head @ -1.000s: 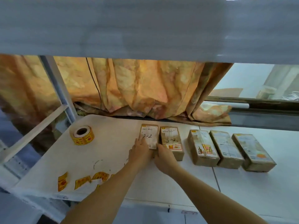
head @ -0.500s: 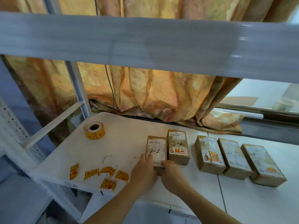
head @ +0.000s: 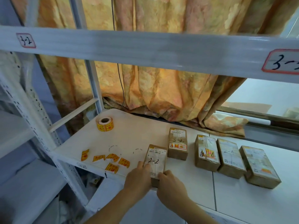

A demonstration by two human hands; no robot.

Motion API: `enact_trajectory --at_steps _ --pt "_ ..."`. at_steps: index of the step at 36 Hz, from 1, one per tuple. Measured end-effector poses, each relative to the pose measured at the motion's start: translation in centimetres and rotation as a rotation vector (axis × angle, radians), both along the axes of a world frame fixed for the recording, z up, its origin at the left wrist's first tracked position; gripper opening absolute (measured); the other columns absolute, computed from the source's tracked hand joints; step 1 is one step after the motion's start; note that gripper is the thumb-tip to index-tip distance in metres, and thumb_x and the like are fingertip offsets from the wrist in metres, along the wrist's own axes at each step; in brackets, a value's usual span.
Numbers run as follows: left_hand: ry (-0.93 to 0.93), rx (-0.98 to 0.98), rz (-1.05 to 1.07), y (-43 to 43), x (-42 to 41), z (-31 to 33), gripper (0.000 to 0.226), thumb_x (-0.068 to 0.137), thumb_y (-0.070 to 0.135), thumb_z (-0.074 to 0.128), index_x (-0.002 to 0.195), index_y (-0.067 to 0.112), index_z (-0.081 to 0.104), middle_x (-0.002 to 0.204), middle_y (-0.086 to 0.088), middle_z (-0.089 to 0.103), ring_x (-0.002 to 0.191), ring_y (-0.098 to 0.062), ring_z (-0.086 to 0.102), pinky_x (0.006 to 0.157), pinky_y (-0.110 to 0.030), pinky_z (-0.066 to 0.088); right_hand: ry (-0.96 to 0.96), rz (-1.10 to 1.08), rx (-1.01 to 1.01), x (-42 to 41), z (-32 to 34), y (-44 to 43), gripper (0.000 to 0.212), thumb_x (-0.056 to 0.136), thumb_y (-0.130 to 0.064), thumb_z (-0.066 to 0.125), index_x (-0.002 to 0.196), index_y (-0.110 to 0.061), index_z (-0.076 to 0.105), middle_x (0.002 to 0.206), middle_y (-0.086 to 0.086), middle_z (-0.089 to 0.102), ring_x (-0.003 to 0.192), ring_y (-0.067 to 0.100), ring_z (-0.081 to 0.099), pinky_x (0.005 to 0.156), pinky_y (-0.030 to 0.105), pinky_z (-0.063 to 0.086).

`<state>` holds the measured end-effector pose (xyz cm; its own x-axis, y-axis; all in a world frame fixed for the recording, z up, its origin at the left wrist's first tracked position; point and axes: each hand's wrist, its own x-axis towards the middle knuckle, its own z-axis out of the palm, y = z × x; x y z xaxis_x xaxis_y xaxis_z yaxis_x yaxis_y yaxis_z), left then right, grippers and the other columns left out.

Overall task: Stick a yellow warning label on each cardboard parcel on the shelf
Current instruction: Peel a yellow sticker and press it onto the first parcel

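A cardboard parcel marked "2-2" (head: 156, 160) lies near the front edge of the white shelf (head: 129, 135). My left hand (head: 138, 178) grips its left near corner and my right hand (head: 169, 185) grips its right near corner. Behind it sits a second parcel (head: 178, 143) with a yellow label on it. Three more parcels lie to the right: one (head: 207, 152) with a label, one (head: 230, 157) plain, and the last (head: 258, 167). Several loose yellow warning labels (head: 111, 160) lie at the shelf's front left. A roll of yellow labels (head: 105, 124) stands at the back left.
An upper shelf beam (head: 145, 50) with tags "3-2" crosses the view overhead. A shelf upright (head: 32, 110) stands on the left. An orange curtain (head: 153, 88) hangs behind the shelf, its hem resting at the back edge.
Both hands have pulled the "2-2" parcel toward the shelf's front edge, away from the parcel beside it. My head has drawn back, bringing the upper beam's tags into view.
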<state>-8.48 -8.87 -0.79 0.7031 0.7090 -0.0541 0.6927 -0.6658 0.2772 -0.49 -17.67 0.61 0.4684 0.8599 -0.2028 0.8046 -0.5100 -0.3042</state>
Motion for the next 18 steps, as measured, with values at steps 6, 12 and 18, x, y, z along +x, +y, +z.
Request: enact_trajectory --at_steps 6,12,18 --pt "-0.082 -0.075 0.01 1.0 -0.5 0.2 0.039 0.095 0.022 0.039 0.134 0.019 0.041 0.122 -0.007 0.051 0.103 -0.026 0.056 0.081 -0.036 0.047 -0.088 0.03 0.004 0.2 0.4 -0.1 0.024 0.089 -0.018 0.044 0.109 -0.011 0.055 0.113 0.009 0.055 0.096 0.025 0.057 0.073 0.032 0.047" --pt "-0.298 -0.134 0.332 6.1 -4.4 0.3 0.028 0.093 0.023 0.046 0.117 0.019 0.059 0.112 -0.002 0.064 0.097 -0.021 0.058 0.075 -0.032 0.046 -0.078 0.006 0.123 1.5 1.1 0.2 0.026 0.091 -0.026 0.041 0.111 -0.017 0.055 0.116 0.004 0.055 0.097 0.021 0.058 0.074 0.031 0.052" --pt "-0.437 -0.258 0.808 14.1 -11.8 -0.3 0.032 0.093 0.026 0.051 0.097 -0.004 0.062 0.101 -0.023 0.066 0.085 -0.034 0.058 0.073 -0.038 0.045 0.027 0.053 0.244 1.6 1.3 -0.3 0.027 0.092 -0.023 0.047 0.117 -0.021 0.055 0.128 -0.003 0.051 0.109 0.016 0.057 0.088 0.028 0.052"
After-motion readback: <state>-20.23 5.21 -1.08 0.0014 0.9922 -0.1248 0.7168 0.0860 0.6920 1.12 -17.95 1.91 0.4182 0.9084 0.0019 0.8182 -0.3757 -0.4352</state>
